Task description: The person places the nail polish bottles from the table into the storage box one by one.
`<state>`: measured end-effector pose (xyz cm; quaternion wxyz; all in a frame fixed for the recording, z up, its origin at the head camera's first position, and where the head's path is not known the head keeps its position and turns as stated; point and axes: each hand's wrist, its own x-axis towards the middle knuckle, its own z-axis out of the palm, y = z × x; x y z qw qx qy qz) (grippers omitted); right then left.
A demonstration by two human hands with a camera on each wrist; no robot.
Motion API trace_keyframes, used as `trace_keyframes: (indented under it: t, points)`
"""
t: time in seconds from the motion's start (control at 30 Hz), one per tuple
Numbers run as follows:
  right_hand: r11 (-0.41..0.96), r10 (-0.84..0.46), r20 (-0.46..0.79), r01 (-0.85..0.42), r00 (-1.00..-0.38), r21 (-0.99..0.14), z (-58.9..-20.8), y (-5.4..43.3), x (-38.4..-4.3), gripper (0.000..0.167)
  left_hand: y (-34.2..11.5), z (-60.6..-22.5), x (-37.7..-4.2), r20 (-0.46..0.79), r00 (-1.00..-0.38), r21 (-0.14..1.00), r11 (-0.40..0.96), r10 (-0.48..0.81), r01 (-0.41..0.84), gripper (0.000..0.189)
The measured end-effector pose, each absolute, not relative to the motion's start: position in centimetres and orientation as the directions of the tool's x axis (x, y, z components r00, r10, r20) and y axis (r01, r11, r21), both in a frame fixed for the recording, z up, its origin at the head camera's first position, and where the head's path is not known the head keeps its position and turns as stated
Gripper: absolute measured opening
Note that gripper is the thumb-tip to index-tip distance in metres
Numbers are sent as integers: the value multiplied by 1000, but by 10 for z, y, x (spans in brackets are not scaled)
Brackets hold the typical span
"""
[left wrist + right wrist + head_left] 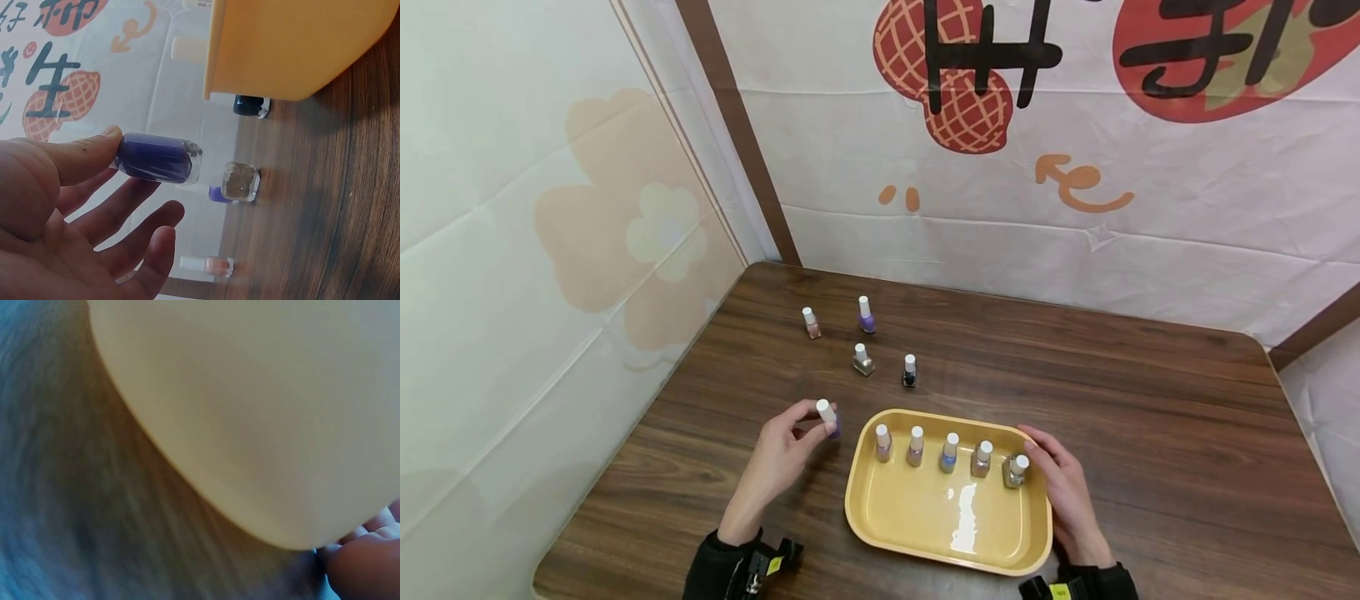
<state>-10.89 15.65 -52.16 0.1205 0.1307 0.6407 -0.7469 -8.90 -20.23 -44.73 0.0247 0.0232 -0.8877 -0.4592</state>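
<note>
My left hand (781,454) pinches a purple nail polish bottle (156,157) with a white cap, held just left of the yellow tray (917,552). In the left wrist view the thumb presses the bottle while the lower fingers stay spread. On the tray's right side, my right hand (1067,483) grips the rim at the far corner. Inside the tray a row of nail polish bottles stands along the far wall, among them a blue one (949,454) and a greenish one (1016,471) leaning near the right thumb.
Behind the tray on the wooden table (1165,433) stand a dark bottle (910,372), a glittery bottle (862,360), a purple bottle (867,317) and a pinkish bottle (812,325). A printed white cloth (820,150) hangs along the far edge.
</note>
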Motion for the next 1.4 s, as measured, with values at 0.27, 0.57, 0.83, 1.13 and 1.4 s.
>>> trace_keyframes:
  t: [0.27,0.57,0.83,1.13,1.4]
  points:
    - [-179,-21,-325,323,-946,-929,-522,156,-108,49,-196,-443,-79,22,-999,833,553,-34,0,22]
    - [-177,-18,-328,326,-945,-929,-522,156,-108,48,-189,-440,-70,2,-1000,853,521,8,6,27]
    - [-142,-8,-351,348,-936,-927,-521,157,-110,50,-183,-440,-66,-40,-998,856,516,40,-13,19]
    - [-126,-12,-363,362,-932,-924,-521,157,-110,51,-179,-442,-61,-63,-994,863,505,88,-10,20]
    - [-127,-12,-351,349,-936,-928,-520,157,-109,49,-176,-445,-57,-68,-990,859,513,126,7,21]
